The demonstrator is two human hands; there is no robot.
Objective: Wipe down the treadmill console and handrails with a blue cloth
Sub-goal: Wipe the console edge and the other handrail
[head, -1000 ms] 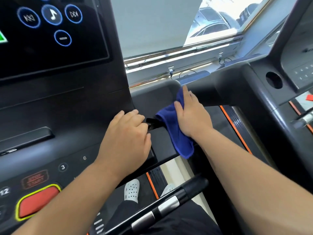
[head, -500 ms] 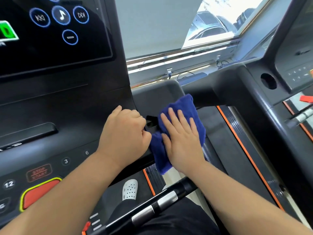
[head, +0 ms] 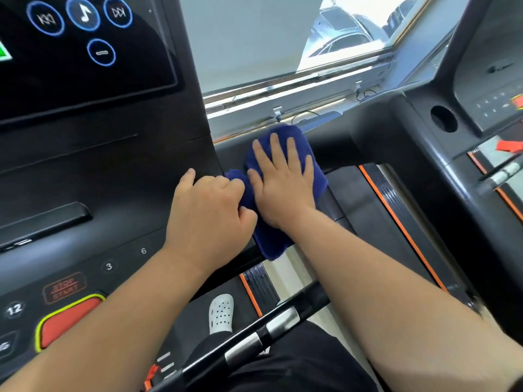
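Window [head: 334, 43] with parked cars outside ran across the top of the frame; black treadmill console [head: 93, 176] filled the left, its screen [head: 79, 52] at upper left, red button [head: 70, 321] at lower left. Head view only. Blue cloth [head: 285, 176] sat centre frame on the dark handrail [head: 336, 145] just right of the console. Right hand [head: 280, 182] lay flat on the cloth, fingers spread, pressing not gripping. Left hand [head: 208, 216] curled over the console's right edge, touching the cloth's left fold; whether it pinched the cloth, can't tell. White shoe [head: 221, 312] showed bottom centre.
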